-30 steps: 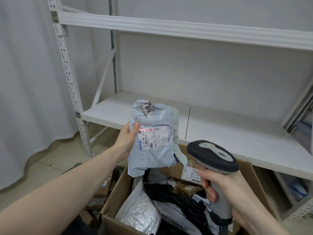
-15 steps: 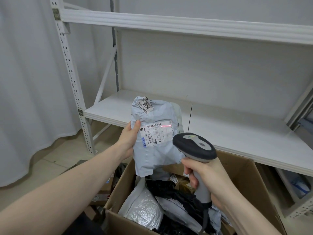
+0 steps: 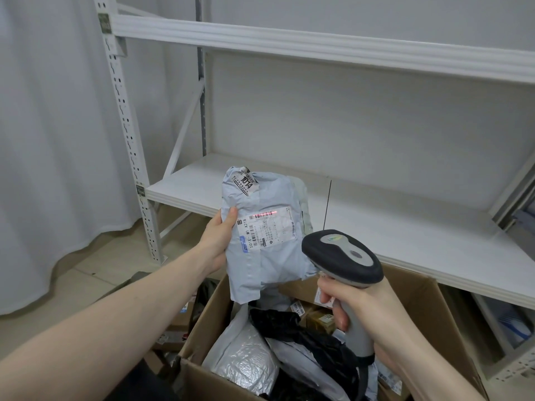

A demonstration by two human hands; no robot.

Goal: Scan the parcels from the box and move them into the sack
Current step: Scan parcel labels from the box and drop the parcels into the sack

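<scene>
Head view: soft, light, crinkly grey parcel (image 3: 260, 250), pinched at nine o'clock edge by left hand (image 3: 215, 241); right hand (image 3: 364, 311) wrapped round scanner (image 3: 341, 256).

The parcel (image 3: 262, 244) is crinkled grey plastic film with a matt paper label (image 3: 265, 230). The scanner (image 3: 343, 257) is smooth grey and black plastic. The box (image 3: 428, 311) is plain brown cardboard; the shelf (image 3: 405, 227) looks matt white.
</scene>
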